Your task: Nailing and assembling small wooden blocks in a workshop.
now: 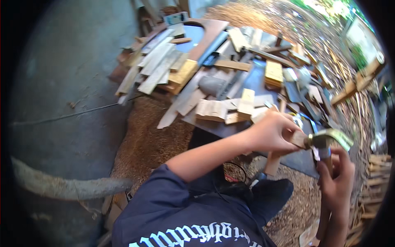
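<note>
My right hand (338, 177) grips a claw hammer (321, 140) by its handle, close below the metal head. The claw points to the right. My left hand (273, 131) is closed around a small piece of wood (298, 139), whose end sticks out toward the hammer's striking face. Face and wood appear to touch, though blur leaves this uncertain. Below the left hand a longer wooden strip (271, 164) slants down; I cannot tell whether it is the same piece. Just beyond, wooden blocks (247, 102) rest on the blue-grey work table (234, 131).
Pale boards (159, 68) are piled at the table's far left, beside a brown frame (212, 35). Stacked yellowish blocks (273, 73) and a grey rounded object (211, 85) stand mid-table. A thick pole (70, 183) juts in from the left. Scrap wood (376, 185) lies at right.
</note>
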`<state>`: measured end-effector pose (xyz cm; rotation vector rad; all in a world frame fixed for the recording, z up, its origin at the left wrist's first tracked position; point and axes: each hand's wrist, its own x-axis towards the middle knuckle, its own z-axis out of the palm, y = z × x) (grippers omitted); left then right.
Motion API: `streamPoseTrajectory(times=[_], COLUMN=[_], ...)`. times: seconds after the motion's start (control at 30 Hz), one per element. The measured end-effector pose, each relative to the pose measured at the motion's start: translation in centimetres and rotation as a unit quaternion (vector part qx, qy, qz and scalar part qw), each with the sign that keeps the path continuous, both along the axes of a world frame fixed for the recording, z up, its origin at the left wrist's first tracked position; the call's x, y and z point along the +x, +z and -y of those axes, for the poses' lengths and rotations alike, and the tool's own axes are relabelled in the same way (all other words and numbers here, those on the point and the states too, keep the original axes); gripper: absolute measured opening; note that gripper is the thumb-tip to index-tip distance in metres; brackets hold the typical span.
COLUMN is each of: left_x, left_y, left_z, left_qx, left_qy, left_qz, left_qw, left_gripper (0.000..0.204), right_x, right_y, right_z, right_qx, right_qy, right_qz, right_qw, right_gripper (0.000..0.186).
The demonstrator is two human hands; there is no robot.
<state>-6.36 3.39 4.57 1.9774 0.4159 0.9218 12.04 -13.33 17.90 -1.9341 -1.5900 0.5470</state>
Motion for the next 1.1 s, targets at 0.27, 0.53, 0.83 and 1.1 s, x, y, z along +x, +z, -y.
streamPoseTrajectory(times=[0.27,0.53,0.83,1.1], left_x=[-1.1,-0.8,-0.5,-0.9], left_y=[0.3,0.3,0.5,-0.2], left_z=[0.4,0.2,0.4,-0.4], left_qx=[-0.03,-0.031,-0.056,-0.032], left_qy=[0.009,0.007,-0.01,0.006], left_qz=[0.021,0.035,0.025,-0.005], left_qw=[0.999,0.999,0.998,0.999], left_gripper=[0.041,0.043,0.046,0.043], right_x=[-0.5,-1.4,-0.1,0.9], right_y=[-0.1,0.8,1.0,1.6], right_z=[-1.4,-1.5,-0.6,-1.9], right_qx=[-0.04,-0.063,-0.054,0.029], right_qy=[0.091,0.096,0.052,0.122], right_qz=[0.082,0.107,0.1,0.074], right_qw=[0.992,0.988,0.992,0.989], right_gripper=[0.025,0.02,0.021,0.02])
